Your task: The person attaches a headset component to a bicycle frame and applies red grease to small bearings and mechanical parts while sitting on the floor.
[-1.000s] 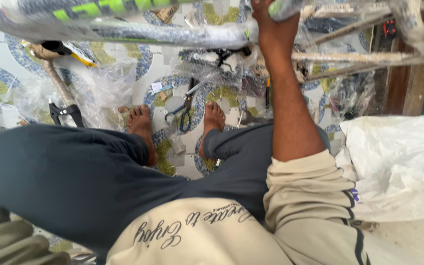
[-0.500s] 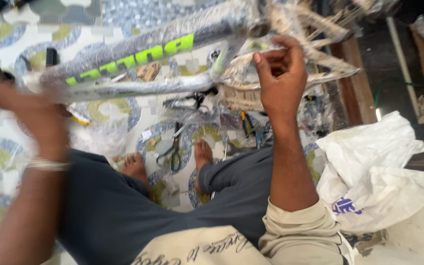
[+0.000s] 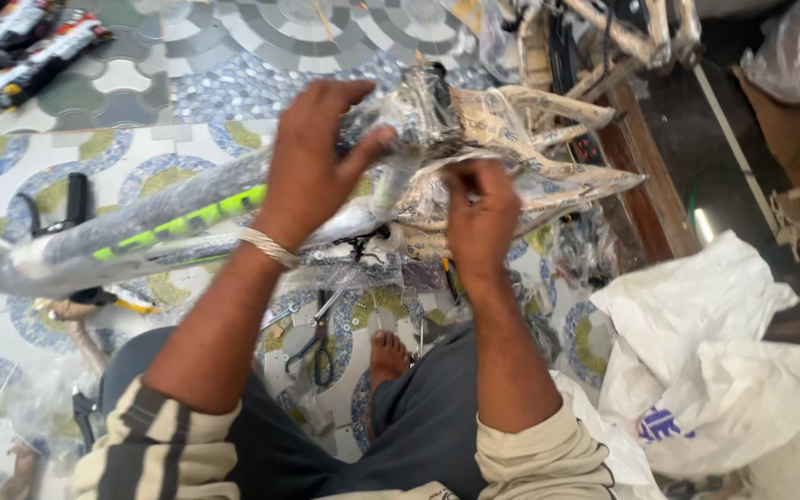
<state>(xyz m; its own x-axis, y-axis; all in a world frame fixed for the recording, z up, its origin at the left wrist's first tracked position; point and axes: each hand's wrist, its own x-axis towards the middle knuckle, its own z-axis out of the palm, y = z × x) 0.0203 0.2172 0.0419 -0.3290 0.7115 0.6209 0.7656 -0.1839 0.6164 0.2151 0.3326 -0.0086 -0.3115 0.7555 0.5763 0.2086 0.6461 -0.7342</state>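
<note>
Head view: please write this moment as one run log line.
left hand: grips wrapped bicycle frame | right hand: pinches its plastic wrap | floor: scissors

A grey bicycle frame with lime-green lettering (image 3: 187, 222), wrapped in clear plastic, lies nearly level. Its paper-wrapped end points toward two o'clock.

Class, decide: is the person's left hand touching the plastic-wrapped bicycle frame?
Touching. The head view shows the left hand laid over the wrapped bicycle frame, fingers pressed onto the plastic with no gap.
</note>
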